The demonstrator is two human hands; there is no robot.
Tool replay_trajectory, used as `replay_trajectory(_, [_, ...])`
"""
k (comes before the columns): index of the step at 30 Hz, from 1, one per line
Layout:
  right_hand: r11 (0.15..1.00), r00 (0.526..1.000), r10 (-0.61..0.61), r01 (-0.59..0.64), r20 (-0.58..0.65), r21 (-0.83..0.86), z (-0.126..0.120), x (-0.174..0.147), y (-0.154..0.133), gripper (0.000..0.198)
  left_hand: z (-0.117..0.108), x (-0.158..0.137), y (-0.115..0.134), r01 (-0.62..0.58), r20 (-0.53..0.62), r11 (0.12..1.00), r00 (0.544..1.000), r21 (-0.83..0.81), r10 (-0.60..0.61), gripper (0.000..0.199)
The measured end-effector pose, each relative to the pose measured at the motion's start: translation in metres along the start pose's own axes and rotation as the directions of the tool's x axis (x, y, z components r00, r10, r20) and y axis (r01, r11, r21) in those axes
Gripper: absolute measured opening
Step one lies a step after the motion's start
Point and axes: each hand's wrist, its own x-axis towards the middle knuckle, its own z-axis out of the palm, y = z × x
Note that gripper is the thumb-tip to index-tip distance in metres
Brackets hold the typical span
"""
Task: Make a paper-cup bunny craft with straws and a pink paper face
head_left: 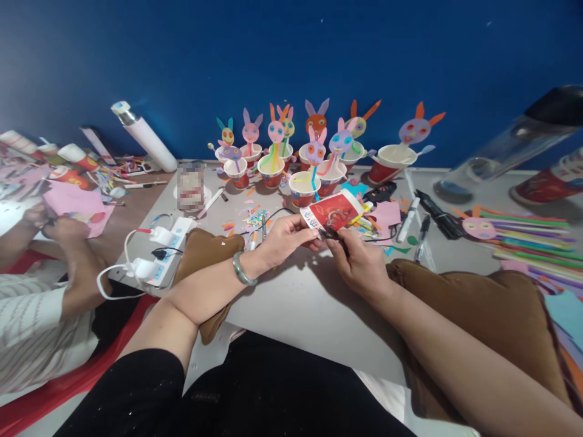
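My left hand is closed on a red and white paper cup with a printed design, tipped on its side above the table. My right hand is closed close beside it, around a small dark tool that touches the cup's lower side. The fingers cover most of that tool, so its kind is unclear. Behind the hands stand several finished paper cups with straws and paper rabbit heads. Colored paper scraps lie around them.
A power strip with plugs sits at left, brown cushions under both arms. Colored straws, markers and a clear bottle are at right. A white bottle leans at left, near a co-worker's hands holding pink paper.
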Motion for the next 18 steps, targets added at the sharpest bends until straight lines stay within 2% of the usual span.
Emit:
replay_trajectory(8, [0.99, 0.997, -0.072, 0.069, -0.019, -0.12, -0.0018, 0.0013, -0.0032, 0.036, -0.0017, 0.0003, -0.0046, -0.017, 0.016, 0.999, 1.0, 0.04, 0.017, 0.027])
replay_trajectory(18, [0.989, 0.999, -0.043, 0.043, 0.004, -0.143, -0.0023, 0.0008, -0.0054, 0.042, -0.0024, -0.0003, -0.01, -0.037, 0.006, 0.997, 0.999, 0.07, 0.036, 0.028])
